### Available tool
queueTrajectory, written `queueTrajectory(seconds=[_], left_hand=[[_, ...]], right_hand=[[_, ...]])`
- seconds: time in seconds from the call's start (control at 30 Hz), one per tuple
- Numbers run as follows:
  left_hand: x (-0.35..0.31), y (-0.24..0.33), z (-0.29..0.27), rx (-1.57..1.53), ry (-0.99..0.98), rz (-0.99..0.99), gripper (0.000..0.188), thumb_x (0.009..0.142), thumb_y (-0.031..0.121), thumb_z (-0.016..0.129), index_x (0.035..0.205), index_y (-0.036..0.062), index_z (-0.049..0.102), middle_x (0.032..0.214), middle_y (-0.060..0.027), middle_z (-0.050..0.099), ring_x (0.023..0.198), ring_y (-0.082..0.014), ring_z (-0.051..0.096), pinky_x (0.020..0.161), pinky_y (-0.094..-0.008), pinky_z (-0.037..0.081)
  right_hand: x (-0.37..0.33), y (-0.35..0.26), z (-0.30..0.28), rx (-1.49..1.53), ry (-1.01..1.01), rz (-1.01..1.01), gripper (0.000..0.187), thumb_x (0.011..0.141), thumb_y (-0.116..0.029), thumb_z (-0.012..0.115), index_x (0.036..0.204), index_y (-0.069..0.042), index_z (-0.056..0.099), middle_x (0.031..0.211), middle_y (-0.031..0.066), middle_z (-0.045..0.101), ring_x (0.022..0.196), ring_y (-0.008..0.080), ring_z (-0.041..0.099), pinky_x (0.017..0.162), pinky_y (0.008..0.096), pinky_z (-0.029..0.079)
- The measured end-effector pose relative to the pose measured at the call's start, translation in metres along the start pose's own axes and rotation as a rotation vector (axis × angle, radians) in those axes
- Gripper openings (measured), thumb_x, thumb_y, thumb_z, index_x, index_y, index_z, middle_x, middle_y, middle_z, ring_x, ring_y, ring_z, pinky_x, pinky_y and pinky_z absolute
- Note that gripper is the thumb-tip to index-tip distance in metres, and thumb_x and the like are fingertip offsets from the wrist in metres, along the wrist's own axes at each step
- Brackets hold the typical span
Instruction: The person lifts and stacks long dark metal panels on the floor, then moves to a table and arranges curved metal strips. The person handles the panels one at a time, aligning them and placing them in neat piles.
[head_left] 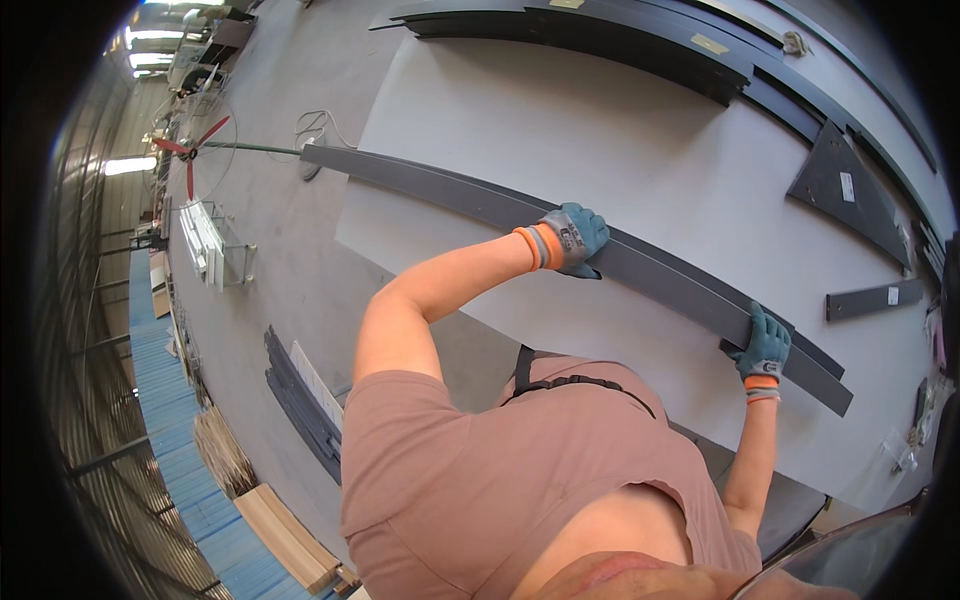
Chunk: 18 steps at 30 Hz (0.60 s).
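Two gloved hands are closed on one long dark grey channel profile [420,192], which slants across the middle of the frame from the upper left toward the lower right, over a pale worktable [500,105]. The left hand [578,240], near the centre, has its fingers over the far edge and its thumb toward the near face; the right hand [765,345], at right of centre, clasps the profile close to its lower-right end, fingers likewise hooked over the far side. What the fingers do underneath is hidden, and whether the profile is one folded piece or two nested ones I cannot tell. As for progress, the profile looks to be at a handling stage: it is in hand, but no tool, screw or joint to another part shows on it. Whether it rests fully on the tabletop is unclear. Other pieces lie apart from it and seem not yet dealt with: a stack of dark profiles [590,38] along the top of the frame, a triangular dark plate [850,190] at upper right, and a short dark bar [862,302] below that plate, none touched by either hand.
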<state>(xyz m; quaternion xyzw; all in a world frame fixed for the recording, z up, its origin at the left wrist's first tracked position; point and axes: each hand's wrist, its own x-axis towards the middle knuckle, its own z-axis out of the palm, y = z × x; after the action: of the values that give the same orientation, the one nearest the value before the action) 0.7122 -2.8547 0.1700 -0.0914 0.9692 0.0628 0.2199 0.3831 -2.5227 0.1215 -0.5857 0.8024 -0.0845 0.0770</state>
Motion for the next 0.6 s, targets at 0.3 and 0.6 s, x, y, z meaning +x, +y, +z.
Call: queueTrajectory(seconds=[0.3,0.6], left_hand=[[0.005,0.008,0.037,-0.028,0.024,-0.025,0.076,0.081,0.066,0.071,0.124,0.0030,0.064,0.123,-0.0150,0.066,0.115,-0.0330,0.064,0.100,-0.0450,0.049],[-0.016,-0.009,0.026,-0.018,-0.062,-0.095,0.073,0.081,0.064,0.073,0.121,0.0033,0.065,0.125,-0.0165,0.065,0.116,-0.0342,0.063,0.101,-0.0457,0.050]], right_hand=[[-0.018,-0.005,0.023,-0.056,0.002,0.048,0.108,0.050,-0.040,0.099,0.145,-0.019,0.053,0.121,0.0029,0.063,0.115,0.0238,0.059,0.106,0.0473,0.042],[0.002,-0.033,0.026,-0.032,0.113,-0.034,0.105,0.050,-0.038,0.098,0.144,-0.019,0.055,0.127,0.0032,0.063,0.118,0.0241,0.059,0.105,0.0452,0.043]])
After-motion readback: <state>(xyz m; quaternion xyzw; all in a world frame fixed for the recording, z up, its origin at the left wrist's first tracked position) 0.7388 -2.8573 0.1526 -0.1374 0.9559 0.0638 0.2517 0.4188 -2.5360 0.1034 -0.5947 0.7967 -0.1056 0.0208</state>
